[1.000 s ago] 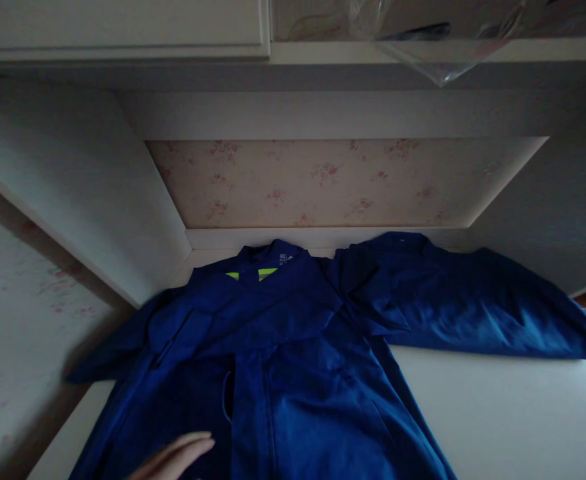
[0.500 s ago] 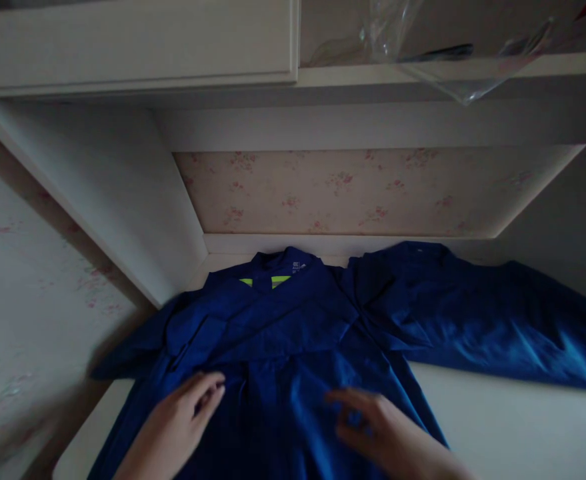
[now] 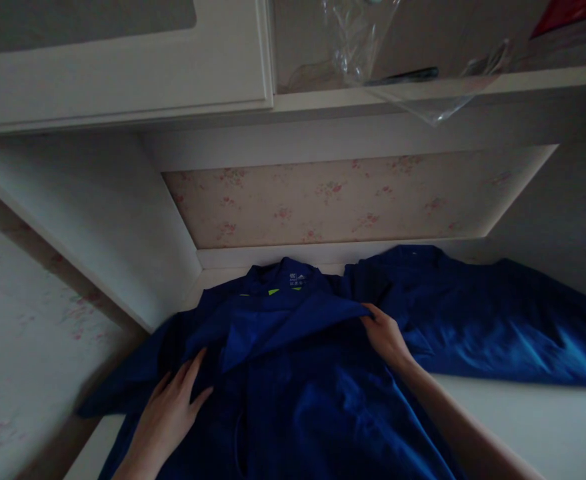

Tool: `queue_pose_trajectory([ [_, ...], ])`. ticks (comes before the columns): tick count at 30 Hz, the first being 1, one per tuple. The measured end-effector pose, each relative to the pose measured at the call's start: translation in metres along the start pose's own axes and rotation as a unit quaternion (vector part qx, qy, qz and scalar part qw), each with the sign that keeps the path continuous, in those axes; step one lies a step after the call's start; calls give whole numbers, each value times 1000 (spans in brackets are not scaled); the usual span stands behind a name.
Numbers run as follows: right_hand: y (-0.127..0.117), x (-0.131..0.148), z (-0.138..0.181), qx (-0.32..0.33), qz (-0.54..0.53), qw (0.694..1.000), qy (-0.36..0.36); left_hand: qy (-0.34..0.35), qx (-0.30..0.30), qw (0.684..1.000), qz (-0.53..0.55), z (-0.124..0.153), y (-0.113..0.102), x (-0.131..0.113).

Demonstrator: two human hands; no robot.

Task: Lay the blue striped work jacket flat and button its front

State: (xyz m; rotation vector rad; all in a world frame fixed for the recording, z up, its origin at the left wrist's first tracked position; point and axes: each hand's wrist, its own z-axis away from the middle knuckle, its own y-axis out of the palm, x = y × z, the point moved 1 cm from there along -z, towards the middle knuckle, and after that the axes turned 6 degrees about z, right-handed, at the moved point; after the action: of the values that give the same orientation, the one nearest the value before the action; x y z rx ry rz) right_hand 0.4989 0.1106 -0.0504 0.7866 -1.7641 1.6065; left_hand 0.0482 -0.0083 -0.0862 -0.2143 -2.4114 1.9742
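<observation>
A dark blue jacket [image 3: 303, 413] is spread out in front of me, its collar at the far side with white print inside and bits of yellow-green showing. My right hand [image 3: 385, 337] pinches the edge of a loose blue flap [image 3: 293, 317] across the chest and holds it raised. On the left chest, my left hand [image 3: 175, 403] rests with its fingers apart, touching the cloth. One sleeve [image 3: 123, 373] hangs off to the left. The lower part of the jacket runs out of view.
Another blue garment [image 3: 487, 313] lies folded to the right on the white tabletop [image 3: 533, 413]. Overhead is a white cabinet [image 3: 223, 80], and a clear plastic bag [image 3: 437, 110] hangs over its shelf edge. A white side panel [image 3: 107, 220] stands at left.
My right hand has moved up and taken hold of the flap's edge, lifting it. My left hand has opened out onto the jacket. The view has tilted slightly.
</observation>
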Motion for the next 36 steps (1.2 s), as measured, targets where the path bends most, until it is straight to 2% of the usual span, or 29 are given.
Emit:
queue_pose_trajectory([
  [3,-14,-16,4,13,-47,998,28,-12,-22,998,-50,-7,-7,-18],
  [6,-21,-8,24,78,-71,994,-14,1,-47,996,-69,-17,-13,-44],
  [9,-33,13,44,231,-35,967,-101,59,-6,998,10,-31,-13,-66],
  [11,-41,25,50,343,-38,927,-148,85,43,986,135,-39,-13,-76],
  [12,-43,28,49,375,-66,912,-151,91,71,972,204,-42,-13,-81],
  [13,-43,29,46,382,-99,908,-141,94,99,955,265,-44,-13,-86],
  [15,-35,27,37,318,-118,935,-105,98,143,924,341,-46,-14,-95],
  [17,-19,22,27,239,-34,967,-84,97,152,913,367,-44,-13,-102],
  [18,-11,21,24,222,18,972,-80,92,142,912,374,-43,-12,-104],
  [19,-3,21,23,225,56,970,-77,86,130,911,381,-42,-10,-105],
  [21,7,25,25,283,77,953,-77,71,111,913,387,-38,-4,-104],
  [23,8,36,30,348,48,931,-102,51,94,918,383,-34,2,-97],
  [24,7,43,31,364,30,923,-122,38,85,921,379,-33,3,-93],
  [25,5,49,30,353,18,924,-147,22,76,924,375,-32,4,-88],
  [29,13,73,8,157,45,963,-215,-22,90,928,361,-36,-2,-85],
  [30,22,78,2,134,57,964,-222,-18,93,930,355,-38,-6,-89],
  [31,33,83,-4,141,63,961,-230,-8,93,932,349,-41,-9,-96],
  [33,58,93,-10,200,65,944,-253,25,91,935,340,-44,-15,-113],
  [36,88,102,-11,271,61,924,-263,84,128,929,336,-43,-16,-134],
])
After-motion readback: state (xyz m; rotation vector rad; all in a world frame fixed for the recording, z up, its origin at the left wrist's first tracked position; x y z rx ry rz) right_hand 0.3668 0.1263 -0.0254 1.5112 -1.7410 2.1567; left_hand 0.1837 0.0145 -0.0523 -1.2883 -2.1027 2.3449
